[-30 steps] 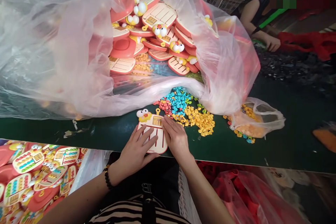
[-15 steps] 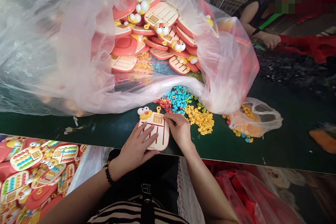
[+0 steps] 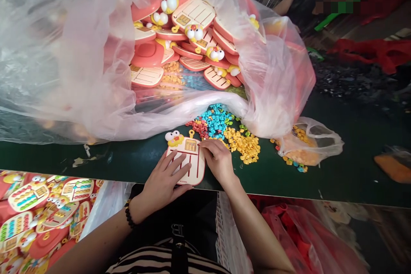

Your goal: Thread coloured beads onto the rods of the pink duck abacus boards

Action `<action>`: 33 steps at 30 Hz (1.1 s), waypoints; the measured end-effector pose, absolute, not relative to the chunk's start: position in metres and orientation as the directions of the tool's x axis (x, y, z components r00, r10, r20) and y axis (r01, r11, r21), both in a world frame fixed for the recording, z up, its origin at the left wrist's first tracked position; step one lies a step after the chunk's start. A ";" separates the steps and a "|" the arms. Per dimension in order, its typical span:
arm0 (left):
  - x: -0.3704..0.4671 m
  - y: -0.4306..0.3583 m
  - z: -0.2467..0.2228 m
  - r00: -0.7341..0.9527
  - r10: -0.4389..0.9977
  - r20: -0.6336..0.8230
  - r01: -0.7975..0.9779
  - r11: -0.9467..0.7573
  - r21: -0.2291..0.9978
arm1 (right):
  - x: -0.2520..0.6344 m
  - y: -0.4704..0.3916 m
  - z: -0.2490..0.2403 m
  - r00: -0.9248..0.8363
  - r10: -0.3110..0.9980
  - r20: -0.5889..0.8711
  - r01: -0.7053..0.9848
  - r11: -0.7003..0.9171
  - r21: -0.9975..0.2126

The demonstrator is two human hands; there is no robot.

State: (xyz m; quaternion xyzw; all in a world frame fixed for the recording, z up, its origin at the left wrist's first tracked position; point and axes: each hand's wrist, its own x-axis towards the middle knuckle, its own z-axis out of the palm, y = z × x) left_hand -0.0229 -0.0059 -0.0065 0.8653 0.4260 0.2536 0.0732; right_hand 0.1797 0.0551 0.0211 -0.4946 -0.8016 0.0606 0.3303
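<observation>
On the green table edge lies a cream toy board (image 3: 194,170) with slots, a red rim and a yellow bulging-eyed duck-like head at its upper left. My left hand (image 3: 165,180) rests across its left side, fingers spread flat and thumb along the bottom edge. Thumb and forefinger of my right hand (image 3: 218,159) are pinched at the board's upper right edge, on what looks like a small red bead (image 3: 199,145) mostly hidden by the fingertips. Just beyond are heaps of small plastic beads: red beads (image 3: 199,127), blue beads (image 3: 217,120) and yellow beads (image 3: 244,145).
A large clear plastic bag (image 3: 86,68) full of bare boards (image 3: 194,13) spreads behind the beads. A small bag (image 3: 316,145) with yellow beads sits to the right. Boards fitted with coloured beads (image 3: 28,197) pile up below left. Another person's arm (image 3: 285,4) shows at upper right.
The view has shifted slightly. My right fingertips stay at the board's upper right edge, a little lower against it. My left hand keeps its place. The other person's hand has left view.
</observation>
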 end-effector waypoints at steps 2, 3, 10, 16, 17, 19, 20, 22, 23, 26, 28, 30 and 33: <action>-0.023 -0.006 -0.006 0.507 0.777 0.373 0.700 -0.624 0.349 | 0.177 0.056 0.019 -0.312 0.796 0.519 0.789 0.521 -0.324; -0.023 -0.006 -0.005 0.505 0.779 0.372 0.700 -0.622 0.351 | 0.177 0.057 0.018 -0.355 0.772 0.528 0.790 0.549 -0.272; -0.022 -0.006 -0.005 0.496 0.787 0.367 0.703 -0.612 0.361 | 0.182 0.047 0.028 -0.464 0.776 0.428 0.667 0.624 -0.408; -0.024 -0.005 -0.006 0.509 0.776 0.373 0.664 -0.629 0.403 | 0.153 0.032 0.021 -0.308 0.871 0.382 0.634 0.488 -0.600; -0.025 -0.004 -0.005 0.507 0.776 0.375 0.656 -0.629 0.417 | 0.146 0.033 0.019 -0.307 0.873 0.378 0.626 0.485 -0.611; -0.026 -0.004 -0.004 0.495 0.786 0.371 0.654 -0.617 0.437 | 0.137 0.040 0.016 -0.327 0.869 0.370 0.601 0.494 -0.628; -0.027 -0.003 -0.003 0.487 0.793 0.365 0.662 -0.608 0.439 | 0.137 0.046 0.017 -0.317 0.872 0.373 0.605 0.489 -0.628; -0.029 -0.001 -0.001 0.486 0.800 0.351 0.681 -0.599 0.422 | 0.148 0.058 0.019 -0.233 0.890 0.393 0.677 0.438 -0.592; -0.029 0.000 0.000 0.494 0.801 0.338 0.690 -0.598 0.408 | 0.157 0.063 0.021 -0.169 0.898 0.406 0.740 0.388 -0.549; -0.030 0.006 0.002 0.515 0.806 0.291 0.715 -0.592 0.373 | 0.182 0.073 0.021 -0.166 0.912 0.375 0.875 0.311 -0.370; -0.029 0.011 0.003 0.509 0.816 0.275 0.729 -0.578 0.368 | 0.189 0.071 0.017 -0.196 0.914 0.354 0.909 0.305 -0.284; -0.028 0.013 0.002 0.491 0.824 0.284 0.734 -0.566 0.374 | 0.189 0.065 0.013 -0.182 0.909 0.374 0.933 0.280 -0.226; -0.030 0.012 -0.001 0.469 0.821 0.327 0.725 -0.569 0.387 | 0.185 0.058 0.009 -0.167 0.898 0.407 0.961 0.240 -0.136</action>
